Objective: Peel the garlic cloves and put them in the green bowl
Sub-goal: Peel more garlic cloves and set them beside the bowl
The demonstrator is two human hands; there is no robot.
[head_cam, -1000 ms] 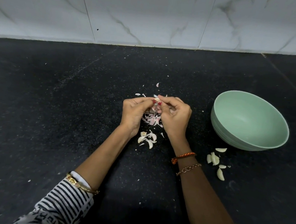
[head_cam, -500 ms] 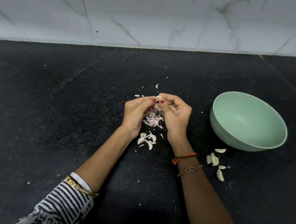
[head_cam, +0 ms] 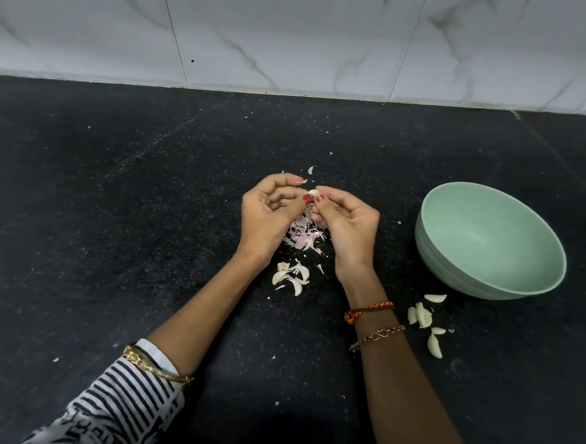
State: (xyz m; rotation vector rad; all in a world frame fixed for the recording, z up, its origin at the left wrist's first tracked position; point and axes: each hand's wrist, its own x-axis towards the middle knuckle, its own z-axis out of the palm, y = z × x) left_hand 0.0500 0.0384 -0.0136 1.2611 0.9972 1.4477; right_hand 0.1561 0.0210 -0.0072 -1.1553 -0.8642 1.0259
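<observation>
A small pale garlic clove (head_cam: 313,192) is pinched between the fingertips of my left hand (head_cam: 268,217) and my right hand (head_cam: 347,228), held above the black counter. Beneath the hands lies a heap of pinkish garlic skins (head_cam: 304,236). A few unpeeled cloves (head_cam: 291,276) lie just nearer to me. Several peeled cloves (head_cam: 423,315) lie on the counter to the right, in front of the green bowl (head_cam: 437,251). The bowl's inside looks bare.
The black stone counter (head_cam: 114,211) runs back to a white marble-tiled wall (head_cam: 296,33). Tiny skin flakes are scattered around the middle of the counter. Bangles and bracelets sit on both wrists.
Both hands have risen slightly and spread apart at the palms, so the clove between the fingertips shows more plainly. The bowl and the loose cloves have not moved.
</observation>
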